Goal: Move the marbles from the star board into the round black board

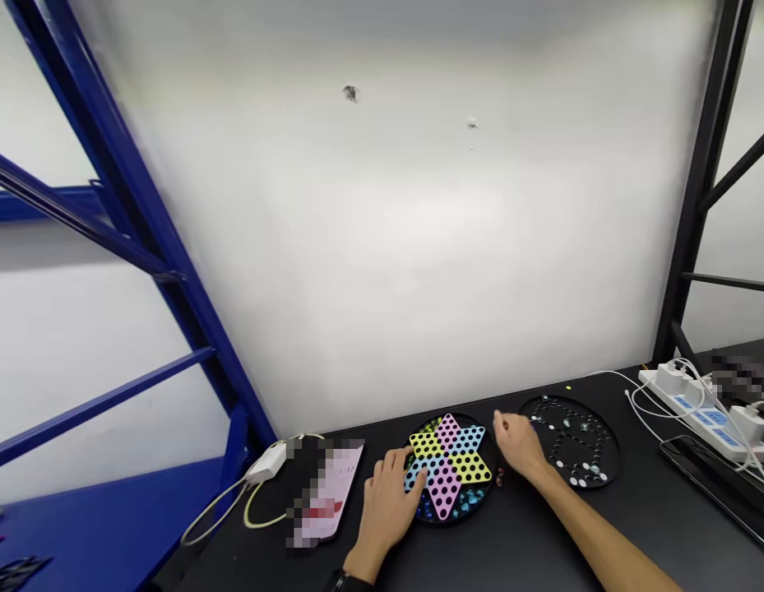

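Note:
A round Chinese checkers board (471,467) with a pink, blue and yellow star full of holes lies on the black table. Blue and green marbles (473,498) sit in the gaps around the star. My left hand (387,497) rests at the board's left edge, fingers spread, its thumb over the lower blue point. To the right of the board, my right hand (518,444) is closed just above the table; what it holds, if anything, is hidden. A few small reddish marbles (500,477) lie between the board and my right hand.
A round black board (613,460) with white and clear pieces is on the right. A phone (335,493) and a white adapter (267,463) with cables lie left. Farther right are a power strip (696,411) and a dark flat device (715,485). A white wall (406,247) stands behind.

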Action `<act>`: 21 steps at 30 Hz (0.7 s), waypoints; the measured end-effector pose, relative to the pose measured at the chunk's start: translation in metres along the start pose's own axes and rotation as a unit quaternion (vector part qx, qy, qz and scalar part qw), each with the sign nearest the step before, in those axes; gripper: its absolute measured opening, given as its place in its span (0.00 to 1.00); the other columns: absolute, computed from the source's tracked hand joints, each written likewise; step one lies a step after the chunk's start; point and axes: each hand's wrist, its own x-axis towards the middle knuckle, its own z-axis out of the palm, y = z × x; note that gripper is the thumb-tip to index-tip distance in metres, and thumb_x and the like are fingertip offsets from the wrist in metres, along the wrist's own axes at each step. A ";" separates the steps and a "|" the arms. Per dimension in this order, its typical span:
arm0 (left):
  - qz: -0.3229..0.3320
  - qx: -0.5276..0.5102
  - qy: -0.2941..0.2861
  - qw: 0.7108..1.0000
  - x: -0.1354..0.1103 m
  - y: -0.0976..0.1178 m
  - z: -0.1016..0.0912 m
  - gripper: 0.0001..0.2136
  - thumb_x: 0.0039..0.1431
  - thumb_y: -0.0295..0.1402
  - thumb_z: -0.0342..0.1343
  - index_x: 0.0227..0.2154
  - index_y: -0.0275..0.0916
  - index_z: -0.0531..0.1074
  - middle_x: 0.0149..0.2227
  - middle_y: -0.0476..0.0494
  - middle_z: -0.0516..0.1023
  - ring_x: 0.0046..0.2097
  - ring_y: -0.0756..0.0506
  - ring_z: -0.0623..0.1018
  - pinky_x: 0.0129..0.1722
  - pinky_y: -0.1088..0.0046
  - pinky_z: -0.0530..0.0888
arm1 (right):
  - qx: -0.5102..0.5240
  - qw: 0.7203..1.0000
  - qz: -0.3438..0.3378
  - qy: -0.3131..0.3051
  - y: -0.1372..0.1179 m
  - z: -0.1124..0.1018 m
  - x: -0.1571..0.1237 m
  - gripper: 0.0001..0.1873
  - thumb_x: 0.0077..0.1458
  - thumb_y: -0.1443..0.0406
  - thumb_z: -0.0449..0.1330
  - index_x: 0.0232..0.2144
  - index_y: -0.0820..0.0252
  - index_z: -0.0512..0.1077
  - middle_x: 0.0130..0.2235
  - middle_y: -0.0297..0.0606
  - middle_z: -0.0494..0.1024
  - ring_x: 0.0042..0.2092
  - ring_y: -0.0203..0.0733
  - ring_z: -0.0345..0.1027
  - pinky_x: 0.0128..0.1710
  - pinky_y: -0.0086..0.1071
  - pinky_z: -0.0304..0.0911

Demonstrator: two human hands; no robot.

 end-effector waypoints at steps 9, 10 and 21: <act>0.004 -0.007 0.018 1.000 0.002 0.000 0.000 0.19 0.63 0.42 0.44 0.52 0.42 0.68 0.52 0.39 0.73 0.52 0.37 0.71 0.48 0.58 0.68 | -0.199 0.979 0.041 0.023 0.060 -0.039 0.021 0.18 0.63 0.56 0.50 0.31 0.59 0.74 0.39 0.46 0.75 0.41 0.48 0.70 0.38 0.34 0.57; 0.010 -0.007 0.035 0.999 0.001 0.002 -0.002 0.18 0.63 0.42 0.44 0.52 0.42 0.68 0.52 0.39 0.73 0.52 0.37 0.72 0.47 0.58 0.68 | -0.209 0.977 0.029 0.042 0.057 -0.040 0.019 0.17 0.63 0.56 0.51 0.33 0.60 0.74 0.40 0.46 0.75 0.43 0.49 0.69 0.39 0.35 0.57; 0.361 0.004 -0.075 0.929 -0.047 0.058 0.013 0.07 0.54 0.41 0.57 0.29 0.43 0.72 0.24 0.51 0.75 0.26 0.48 0.73 0.29 0.72 0.64 | 0.053 0.948 -0.224 -0.220 -0.004 -0.026 -0.052 0.05 0.49 0.62 0.62 0.29 0.58 0.73 0.32 0.31 0.76 0.34 0.35 0.67 0.33 0.25 0.56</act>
